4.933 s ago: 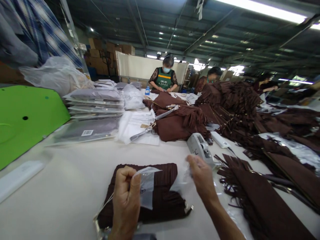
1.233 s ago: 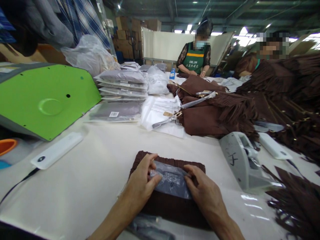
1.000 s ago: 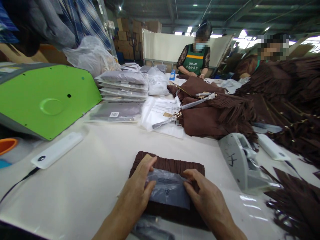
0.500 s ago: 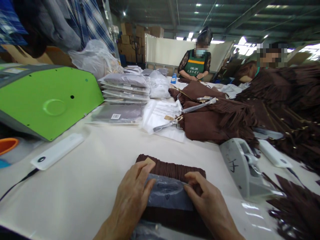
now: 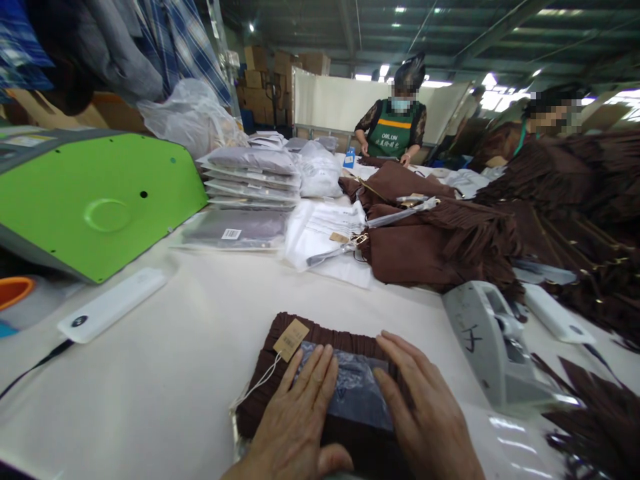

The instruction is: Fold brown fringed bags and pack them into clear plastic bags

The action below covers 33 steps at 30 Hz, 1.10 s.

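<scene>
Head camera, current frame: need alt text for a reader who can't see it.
Two bare hands, left and right, press a clear plastic sheet onto a folded dark-brown fringed bag with a tan paper tag. A grey tape dispenser stands right; brown bags lie behind.

This is a factory floor or packing workshop under a dark ribbed metal roof. The long white-covered worktable [image 5: 200,293] is the landmark: heaps of dark brown fringed fabric bags [image 5: 430,250] lie on it, with flat clear plastic packets of grey goods [image 5: 250,175] stacked on it too. Beyond it stand a person in a green apron with an orange stripe [image 5: 395,130] and piled brown cardboard boxes [image 5: 257,80].
</scene>
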Tool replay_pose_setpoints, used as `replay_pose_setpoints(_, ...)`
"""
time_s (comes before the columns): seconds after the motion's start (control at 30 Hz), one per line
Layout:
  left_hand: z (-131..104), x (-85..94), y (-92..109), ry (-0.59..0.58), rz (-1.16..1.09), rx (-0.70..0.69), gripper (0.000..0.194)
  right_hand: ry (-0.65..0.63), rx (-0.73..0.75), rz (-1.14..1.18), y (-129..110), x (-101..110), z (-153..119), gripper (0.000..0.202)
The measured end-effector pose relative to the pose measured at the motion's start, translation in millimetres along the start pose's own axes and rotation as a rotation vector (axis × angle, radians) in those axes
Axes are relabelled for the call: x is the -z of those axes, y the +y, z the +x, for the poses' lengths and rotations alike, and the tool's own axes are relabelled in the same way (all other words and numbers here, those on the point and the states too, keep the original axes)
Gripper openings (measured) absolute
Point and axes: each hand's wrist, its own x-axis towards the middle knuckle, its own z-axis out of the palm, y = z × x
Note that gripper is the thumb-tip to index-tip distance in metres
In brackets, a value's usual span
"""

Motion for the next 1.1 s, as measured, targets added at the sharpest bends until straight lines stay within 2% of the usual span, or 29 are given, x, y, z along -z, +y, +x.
replay_pose_setpoints(0.07, -1, -5.1, -1, 0.003, 0.012, -0.011, 0.11, -0.014, 0.227, -0.055, -6, -9, 3, 0.054)
replay_pose_setpoints(0.13, -4, -10.2, -3, 0.019, 0.046, -0.037, 0.103, -0.058, 0.408, -0.113, -5, -27, 1, 0.07)
replay_pose_setpoints(0.2, -7, -11.4, -8, 0.065, 0.113, -0.063, 0.085, -0.084, 0.492, -0.153, 5, -50, -5, 0.081)
replay_pose_setpoints(0.27, -6, -3.1, -14, 0.143, 0.174, -0.115, 0.062, -0.097, 0.523, -0.149, 20, -69, -11, 0.09)
replay_pose_setpoints(0.37, 17, 31.0, -21, 0.266, 0.109, -0.131, 0.043, -0.111, 0.501, -0.067, 41, -74, -9, 0.091)
replay_pose_setpoints(0.43, 48, 59.3, -25, 0.346, 0.005, -0.02, 0.036, -0.129, 0.388, 0.012, 47, -61, 3, 0.08)
replay_pose_setpoints(0.47, 68, 71.1, -30, 0.317, -0.033, 0.085, 0.033, -0.154, 0.303, 0.048, 48, -53, 13, 0.072)
replay_pose_setpoints(0.53, 110, 84.6, -44, 0.163, -0.028, 0.232, 0.029, -0.223, 0.118, 0.103, 48, -38, 37, 0.058)
replay_pose_setpoints(0.57, 130, 85.3, -55, 0.07, 0.013, 0.316, 0.025, -0.25, 0.037, 0.118, 49, -33, 50, 0.053)
replay_pose_setpoints(0.63, 161, 75.9, -81, 0.032, 0.048, 0.386, 0.026, -0.269, -0.07, 0.128, 54, -31, 75, 0.052)
replay_pose_setpoints(0.7, 178, 57.8, -108, 0.005, 0.067, 0.422, 0.032, -0.296, -0.114, 0.108, 63, -37, 95, 0.052)
replay_pose_setpoints(0.8, 183, 31.7, -140, -0.049, 0.069, 0.436, 0.025, -0.363, -0.098, 0.063, 76, -55, 114, 0.05)
replay_pose_setpoints(0.87, 182, 22.5, -152, -0.062, 0.064, 0.436, 0.02, -0.382, -0.053, 0.042, 79, -67, 122, 0.047)
replay_pose_setpoints(1.0, 184, 21.5, -164, -0.06, 0.0, 0.422, 0.021, -0.301, 0.035, -0.081, 85, -87, 146, 0.043)
replay_pose_setpoints(1.1, 186, 23.4, -166, -0.093, -0.105, 0.333, 0.03, -0.202, 0.062, -0.324, 99, -97, 170, 0.045)
